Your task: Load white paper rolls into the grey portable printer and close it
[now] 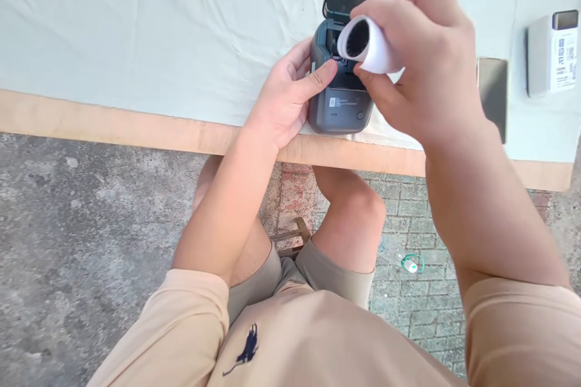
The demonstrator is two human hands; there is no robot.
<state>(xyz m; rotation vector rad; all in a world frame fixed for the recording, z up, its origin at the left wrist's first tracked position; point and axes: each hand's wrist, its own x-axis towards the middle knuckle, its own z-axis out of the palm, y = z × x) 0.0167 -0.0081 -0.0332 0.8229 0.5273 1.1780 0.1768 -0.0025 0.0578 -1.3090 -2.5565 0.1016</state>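
Your right hand point(422, 54) grips one paper roll point(368, 45), held just above the one printer's point(339, 97) open bay. Your left hand point(285, 94) clasps the printer's side, thumb on top. Beyond your right hand lie one phone point(492, 94) and one box point(551, 51).

matt grey plastic printer point(338, 106), white paper roll point(370, 45), wrinkled cloth table cover point(158, 30)
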